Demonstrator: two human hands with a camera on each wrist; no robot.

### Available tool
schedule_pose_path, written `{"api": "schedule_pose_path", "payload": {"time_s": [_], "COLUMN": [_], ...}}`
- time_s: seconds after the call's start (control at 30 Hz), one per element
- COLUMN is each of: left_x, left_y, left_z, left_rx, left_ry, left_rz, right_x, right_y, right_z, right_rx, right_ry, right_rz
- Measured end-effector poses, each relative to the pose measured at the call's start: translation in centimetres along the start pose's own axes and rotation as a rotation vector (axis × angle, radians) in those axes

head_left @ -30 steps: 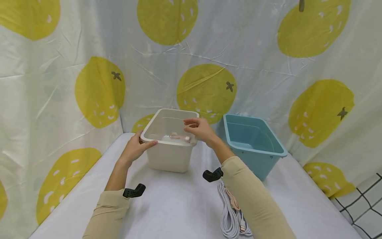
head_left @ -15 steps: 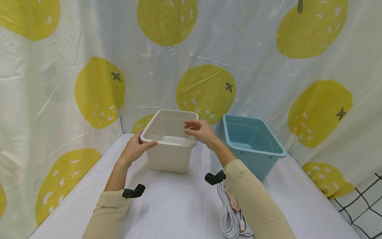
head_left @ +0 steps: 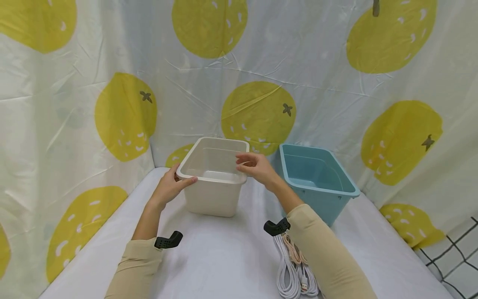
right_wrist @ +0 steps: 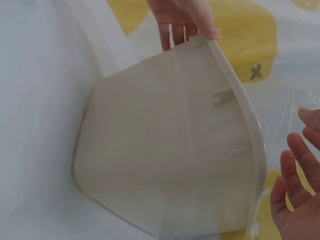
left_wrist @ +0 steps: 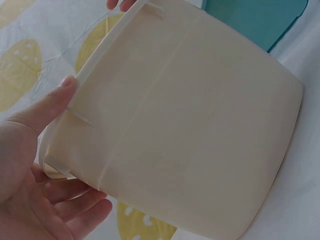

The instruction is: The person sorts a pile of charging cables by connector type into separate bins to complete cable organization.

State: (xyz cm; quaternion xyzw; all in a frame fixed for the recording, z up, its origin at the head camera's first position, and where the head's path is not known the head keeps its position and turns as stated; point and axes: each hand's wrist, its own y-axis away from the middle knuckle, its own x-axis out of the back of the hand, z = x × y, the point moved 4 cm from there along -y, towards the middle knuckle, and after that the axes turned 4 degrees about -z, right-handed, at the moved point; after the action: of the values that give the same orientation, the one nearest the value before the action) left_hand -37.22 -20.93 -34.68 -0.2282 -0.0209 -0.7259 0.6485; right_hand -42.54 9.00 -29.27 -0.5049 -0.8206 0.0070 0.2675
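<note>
A beige plastic bin [head_left: 213, 199] stands upright on the white-covered table. My left hand [head_left: 167, 187] grips its front left corner, thumb over the rim and fingers beneath it, as the left wrist view also shows. Over the right side of the bin's rim is my right hand [head_left: 257, 168], holding nothing. In the right wrist view the fingers of this hand [right_wrist: 302, 185] are loosely bent and spread beside the rim. Part of the bin's bottom is hidden behind its front wall.
A blue bin [head_left: 317, 203] stands to the right of the beige one. Near the right forearm lie a coiled grey cable [head_left: 286, 274] and a peach cable [head_left: 293, 249], partly under the sleeve in view. A lemon-print curtain [head_left: 186, 104] hangs behind; a black wire grid [head_left: 453, 249] is at far right.
A pinkish object seen inside the beige bin one second ago is out of sight now. My right hand has shifted slightly right and back. The left hand stays on the rim.
</note>
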Motion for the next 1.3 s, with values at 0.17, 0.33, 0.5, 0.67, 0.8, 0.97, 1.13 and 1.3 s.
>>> {"api": "schedule_pose_path", "payload": {"time_s": [0.17,0.33,0.5,0.67,0.8,0.97,1.13,1.3], "left_x": [-0.1,0.1,0.3,0.4,0.3,0.0,0.2,0.3], "left_y": [-0.2,-0.6,-0.6,-0.4,0.0,0.8,0.6,-0.3], "left_z": [-0.4,-1.4,-1.4,-1.1,-0.3,1.8,1.4,-0.6], "left_rx": [0.007,-0.001,0.0,0.002,0.006,0.02,0.016,-0.002], "left_ry": [-0.003,-0.013,-0.014,-0.011,0.0,0.002,-0.007,-0.014], "left_rz": [-0.001,0.005,0.005,0.014,0.005,-0.017,-0.008,-0.002], "right_x": [0.4,0.8,1.3,1.6,2.1,3.0,3.6,4.4], "right_y": [0.8,1.8,2.9,4.0,5.1,6.6,7.9,9.5], "right_z": [0.2,-0.1,-0.5,-0.4,-0.1,0.1,0.1,-0.3], "right_rx": [0.024,0.05,0.067,0.064,0.063,0.079,0.088,0.095], "right_ry": [0.027,0.051,0.059,0.081,0.1,0.103,0.134,0.154], "right_rz": [-0.001,-0.003,-0.004,-0.018,-0.016,-0.008,-0.029,-0.026]}}
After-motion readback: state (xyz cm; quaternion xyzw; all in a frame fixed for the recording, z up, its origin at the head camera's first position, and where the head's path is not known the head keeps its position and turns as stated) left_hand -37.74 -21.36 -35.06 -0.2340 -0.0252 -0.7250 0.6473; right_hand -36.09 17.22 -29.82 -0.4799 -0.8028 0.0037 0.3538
